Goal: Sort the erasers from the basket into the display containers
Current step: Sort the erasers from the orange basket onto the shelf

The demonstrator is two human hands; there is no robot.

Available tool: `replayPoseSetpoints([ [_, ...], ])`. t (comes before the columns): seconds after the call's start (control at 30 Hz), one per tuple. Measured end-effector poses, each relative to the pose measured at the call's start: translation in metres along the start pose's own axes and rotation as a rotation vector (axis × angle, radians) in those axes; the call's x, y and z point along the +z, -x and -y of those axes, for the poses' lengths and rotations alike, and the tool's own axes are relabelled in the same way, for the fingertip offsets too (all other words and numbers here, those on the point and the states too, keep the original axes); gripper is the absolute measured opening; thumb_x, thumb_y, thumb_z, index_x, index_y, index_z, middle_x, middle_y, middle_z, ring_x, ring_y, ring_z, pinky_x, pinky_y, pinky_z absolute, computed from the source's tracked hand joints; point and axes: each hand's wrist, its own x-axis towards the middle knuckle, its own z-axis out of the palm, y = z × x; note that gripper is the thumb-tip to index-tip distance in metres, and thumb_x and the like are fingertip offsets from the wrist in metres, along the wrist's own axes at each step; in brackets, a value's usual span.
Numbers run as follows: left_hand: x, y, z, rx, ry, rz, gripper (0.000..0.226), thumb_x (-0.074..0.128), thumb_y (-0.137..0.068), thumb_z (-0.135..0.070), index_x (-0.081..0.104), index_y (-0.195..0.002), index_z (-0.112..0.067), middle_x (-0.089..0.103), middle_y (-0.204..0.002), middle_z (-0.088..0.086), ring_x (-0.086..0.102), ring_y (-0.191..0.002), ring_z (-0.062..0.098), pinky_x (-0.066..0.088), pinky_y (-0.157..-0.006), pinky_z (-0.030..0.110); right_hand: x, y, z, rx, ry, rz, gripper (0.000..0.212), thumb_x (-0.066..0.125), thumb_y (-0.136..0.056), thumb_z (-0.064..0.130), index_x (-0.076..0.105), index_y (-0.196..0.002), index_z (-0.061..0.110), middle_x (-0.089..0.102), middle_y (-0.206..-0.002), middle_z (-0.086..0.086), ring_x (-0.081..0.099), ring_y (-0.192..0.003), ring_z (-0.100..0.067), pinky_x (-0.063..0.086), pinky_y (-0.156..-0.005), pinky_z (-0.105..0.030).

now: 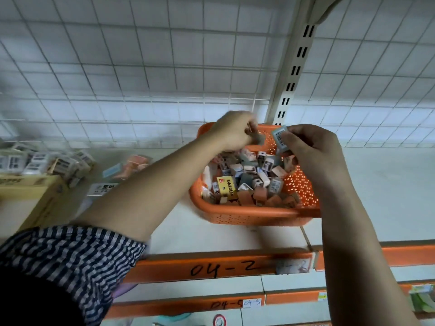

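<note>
Right hand point(313, 149) pinches a barcoded eraser point(280, 137) above the orange basket point(254, 214). Left hand point(235, 132), fingers curled, pinches a grey eraser point(259, 139).

Shelf point(388, 184) — pale cream board with an orange front strip point(164, 267) hand-marked "04-2". A white wire grid point(164, 67) closes the back, and a slotted upright point(294, 74) rises behind.

On the board:
- Orange perforated basket point(259, 216), in front of the upright, heaped with small wrapped erasers point(247, 180).
- Cardboard box point(30, 191), far left, at the front.
- Loose pile of packaged items point(47, 161) behind the box — blurred, so whether it rests on the box or the board cannot be told.
- Between box and basket: peach-coloured pieces point(134, 164), one pale blue piece point(111, 170) and a printed label card point(103, 189) lying flat.
</note>
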Motion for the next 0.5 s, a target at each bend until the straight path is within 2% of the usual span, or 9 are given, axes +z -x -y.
replayPoseSetpoints([
  [0.13, -0.056, 0.043, 0.022, -0.067, 0.274, -0.343, 0.013, 0.076, -0.080, -0.024, 0.067, -0.089, -0.023, 0.066, -0.083, -0.005, 0.061, -0.074, 0.009, 0.046, -0.069, 0.023, 0.036, 0.006, 0.026, -0.086, -0.061, 0.037, 0.011, 0.061, -0.093, 0.023, 0.069, -0.088, 0.018, 0.064, -0.061, 0.009, 0.058, -0.056, -0.005, 0.046, -0.056, -0.022],
  [0.23, -0.088, 0.084, 0.052, -0.142, 0.325, -0.509, 0.015, 0.073, -0.084, -0.025, 0.071, -0.094, -0.015, 0.068, -0.084, -0.004, 0.067, -0.074, 0.015, 0.051, -0.071, 0.026, 0.073, 0.011, 0.048, -0.158, -0.081, 0.081, 0.008, 0.061, -0.093, 0.021, 0.066, -0.087, 0.021, 0.066, -0.065, 0.007, 0.066, -0.063, -0.011, 0.052, -0.061, -0.028],
  [0.3, -0.102, 0.109, 0.075, -0.212, 0.366, -0.573, 0.013, 0.071, -0.085, -0.024, 0.072, -0.096, -0.016, 0.069, -0.085, -0.003, 0.069, -0.072, 0.015, 0.049, -0.066, 0.023, 0.101, 0.015, 0.061, -0.193, -0.073, 0.118, 0.007, 0.062, -0.092, 0.020, 0.064, -0.087, 0.022, 0.068, -0.070, 0.003, 0.069, -0.067, -0.018, 0.055, -0.065, -0.036],
  [0.37, -0.112, 0.130, 0.096, -0.283, 0.410, -0.612, 0.003, 0.070, -0.085, -0.024, 0.068, -0.087, -0.023, 0.069, -0.082, -0.004, 0.069, -0.068, 0.013, 0.045, -0.061, 0.020, 0.131, 0.020, 0.070, -0.173, -0.096, 0.173, 0.007, 0.061, -0.093, 0.016, 0.063, -0.087, 0.020, 0.068, -0.070, 0.002, 0.070, -0.066, -0.018, 0.055, -0.064, -0.036],
  [0.5, -0.122, 0.155, 0.135, -0.377, 0.381, -0.656, 0.003, 0.068, -0.085, -0.024, 0.068, -0.086, -0.021, 0.069, -0.079, -0.004, 0.069, -0.075, 0.015, 0.046, -0.065, 0.022, 0.191, 0.029, 0.079, -0.165, 0.040, 0.245, 0.010, 0.060, -0.093, 0.020, 0.061, -0.083, 0.020, 0.066, -0.065, 0.004, 0.069, -0.062, -0.015, 0.056, -0.066, -0.035],
])
